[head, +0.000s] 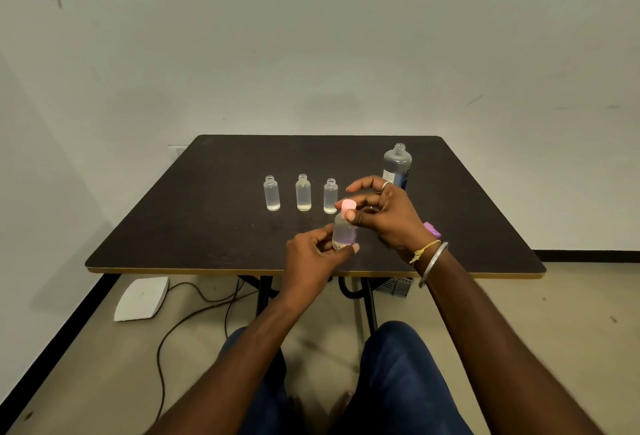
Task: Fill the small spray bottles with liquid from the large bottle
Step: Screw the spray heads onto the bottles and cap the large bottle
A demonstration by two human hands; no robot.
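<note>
Your left hand (311, 256) grips the upright small bottle (344, 232) low down, near the surface's (207, 226) front edge. Right hand (388, 218) fingers (350, 215) pinch the pink cap (348, 205) directly on top, so any twist goes around that vertical axis. Large bottle (397, 164) stands open, back right.

Purple cap (433, 229) half hidden, large bottle (397, 161) base covered

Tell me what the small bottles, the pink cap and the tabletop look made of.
Small bottles: likely frosted translucent plastic, judging by the milky see-through walls and moulded threaded necks. Pink cap: opaque, smooth plastic, by its even colour. Tabletop: probably dark matte laminate over board, with a yellowish edge strip; the core is hidden.
</note>
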